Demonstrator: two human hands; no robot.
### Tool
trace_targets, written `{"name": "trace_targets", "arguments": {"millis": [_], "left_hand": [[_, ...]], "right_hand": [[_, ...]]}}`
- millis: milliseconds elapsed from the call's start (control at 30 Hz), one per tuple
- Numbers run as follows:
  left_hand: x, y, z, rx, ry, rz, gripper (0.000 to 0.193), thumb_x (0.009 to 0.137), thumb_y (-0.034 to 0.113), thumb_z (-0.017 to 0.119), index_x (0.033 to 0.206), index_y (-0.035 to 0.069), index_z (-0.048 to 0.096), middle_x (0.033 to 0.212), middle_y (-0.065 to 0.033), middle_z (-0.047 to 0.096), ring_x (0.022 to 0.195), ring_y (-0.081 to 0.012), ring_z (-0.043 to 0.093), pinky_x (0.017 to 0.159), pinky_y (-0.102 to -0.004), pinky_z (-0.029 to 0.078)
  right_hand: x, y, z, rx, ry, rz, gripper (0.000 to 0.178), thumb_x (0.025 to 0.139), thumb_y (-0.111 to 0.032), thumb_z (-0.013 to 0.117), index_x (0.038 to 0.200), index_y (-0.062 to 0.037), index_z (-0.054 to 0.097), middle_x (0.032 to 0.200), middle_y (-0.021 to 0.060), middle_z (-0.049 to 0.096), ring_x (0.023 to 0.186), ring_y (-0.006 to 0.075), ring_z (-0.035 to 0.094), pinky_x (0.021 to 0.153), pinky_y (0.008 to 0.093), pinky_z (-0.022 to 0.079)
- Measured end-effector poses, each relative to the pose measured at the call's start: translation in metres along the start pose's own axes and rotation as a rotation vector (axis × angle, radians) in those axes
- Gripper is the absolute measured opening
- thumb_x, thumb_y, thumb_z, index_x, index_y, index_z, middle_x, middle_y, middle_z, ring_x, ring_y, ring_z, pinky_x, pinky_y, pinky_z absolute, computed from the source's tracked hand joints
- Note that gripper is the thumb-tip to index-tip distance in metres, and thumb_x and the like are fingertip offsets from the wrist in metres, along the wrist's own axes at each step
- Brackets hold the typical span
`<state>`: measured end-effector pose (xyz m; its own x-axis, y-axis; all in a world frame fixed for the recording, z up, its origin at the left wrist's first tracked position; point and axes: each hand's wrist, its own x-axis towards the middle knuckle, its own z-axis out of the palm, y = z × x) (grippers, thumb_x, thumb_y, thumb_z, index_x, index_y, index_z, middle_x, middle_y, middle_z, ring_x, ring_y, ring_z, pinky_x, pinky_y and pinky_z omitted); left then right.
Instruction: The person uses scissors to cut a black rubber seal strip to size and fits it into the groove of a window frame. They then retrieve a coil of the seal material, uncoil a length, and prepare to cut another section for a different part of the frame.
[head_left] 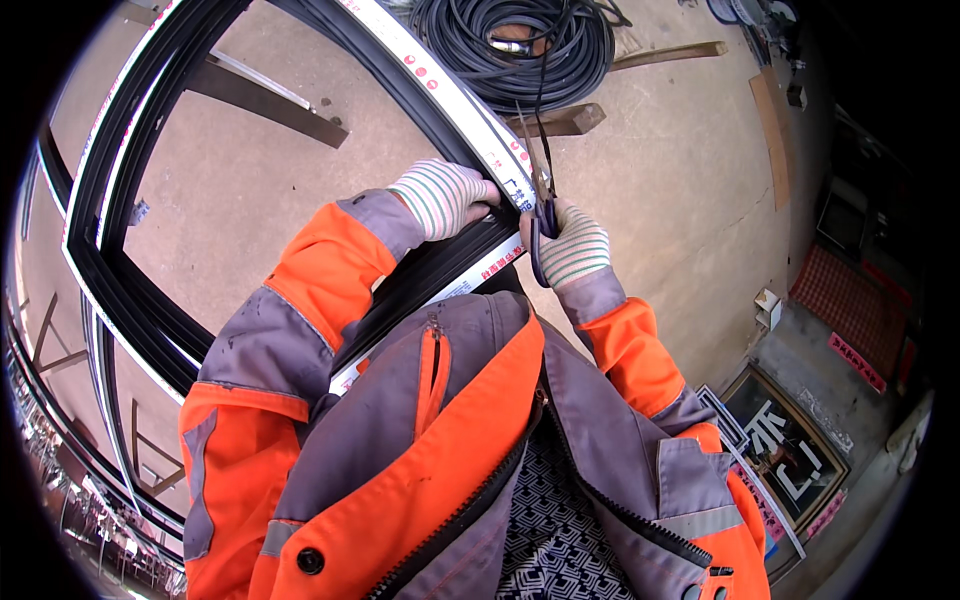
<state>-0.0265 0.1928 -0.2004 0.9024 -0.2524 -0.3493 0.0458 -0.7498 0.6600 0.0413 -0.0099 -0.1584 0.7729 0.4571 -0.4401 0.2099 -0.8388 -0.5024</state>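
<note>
Beige floor (660, 160) under black frame (465, 250), left hand (440, 200) curled on its corner, right hand (577, 245) closed round scissors (548, 214)

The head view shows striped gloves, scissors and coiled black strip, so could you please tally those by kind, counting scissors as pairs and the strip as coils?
Striped gloves: 2
Pair of scissors: 1
Coil of black strip: 1
Total: 4

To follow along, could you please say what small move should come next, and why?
Perhaps check how the black strip sits against the scissors before closing them: the right hand holds them beside it, while the left hand touches the frame.
</note>
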Motion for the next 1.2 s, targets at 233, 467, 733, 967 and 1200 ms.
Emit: {"name": "trace_targets", "arguments": {"millis": [233, 467, 733, 967, 1200], "left_hand": [[-0.002, -0.004, 0.010, -0.112, 0.094, 0.005, 0.024, 0.088, 0.021, 0.064, 0.112, 0.015, 0.068, 0.104, -0.0100, 0.069, 0.098, -0.0324, 0.065, 0.086, -0.0392, 0.053], [-0.004, -0.008, 0.023, -0.374, 0.202, -0.058, 0.020, 0.086, 0.016, 0.068, 0.106, 0.009, 0.069, 0.099, -0.0121, 0.070, 0.092, -0.0281, 0.068, 0.083, -0.0356, 0.054], [-0.009, -0.009, 0.042, -0.926, 0.369, -0.300, 0.023, 0.086, 0.014, 0.072, 0.104, 0.001, 0.069, 0.076, -0.0023, 0.065, 0.069, -0.0088, 0.056, 0.066, -0.0258, 0.050], [-0.022, -0.007, 0.031, -1.437, 0.652, -0.388, 0.020, 0.086, 0.008, 0.073, 0.103, 0.002, 0.067, 0.077, -0.0018, 0.064, 0.070, -0.0093, 0.060, 0.061, -0.0228, 0.048], [-0.033, -0.010, 0.030, -1.564, 0.796, -0.319, 0.030, 0.088, 0.016, 0.073, 0.109, -0.002, 0.063, 0.085, -0.0063, 0.068, 0.071, -0.0108, 0.063, 0.063, -0.0220, 0.049]], "right_hand": [[-0.002, -0.003, -0.003, -0.010, -0.024, 0.020, 0.025, 0.086, -0.026, 0.067, 0.092, -0.0017, 0.065, 0.074, 0.0132, 0.067, 0.067, 0.0209, 0.062, 0.064, 0.0332, 0.050], [0.000, -0.022, -0.019, -0.102, -0.014, -0.063, 0.024, 0.086, -0.025, 0.067, 0.092, -0.0019, 0.064, 0.073, 0.0145, 0.066, 0.066, 0.0255, 0.064, 0.065, 0.0332, 0.050], [0.037, -0.073, -0.036, -0.232, 0.025, -0.388, 0.025, 0.083, -0.027, 0.071, 0.092, -0.0053, 0.063, 0.078, 0.0161, 0.067, 0.075, 0.0350, 0.068, 0.065, 0.0390, 0.052], [0.067, -0.125, -0.032, -0.134, 0.203, -0.514, 0.026, 0.083, -0.028, 0.072, 0.096, -0.0066, 0.065, 0.081, 0.0140, 0.069, 0.076, 0.0308, 0.069, 0.068, 0.0358, 0.054], [0.036, -0.102, -0.037, 0.192, 0.088, -0.281, 0.034, 0.087, -0.035, 0.070, 0.089, -0.0010, 0.063, 0.068, 0.0110, 0.064, 0.061, 0.0205, 0.064, 0.060, 0.0317, 0.050]]}}
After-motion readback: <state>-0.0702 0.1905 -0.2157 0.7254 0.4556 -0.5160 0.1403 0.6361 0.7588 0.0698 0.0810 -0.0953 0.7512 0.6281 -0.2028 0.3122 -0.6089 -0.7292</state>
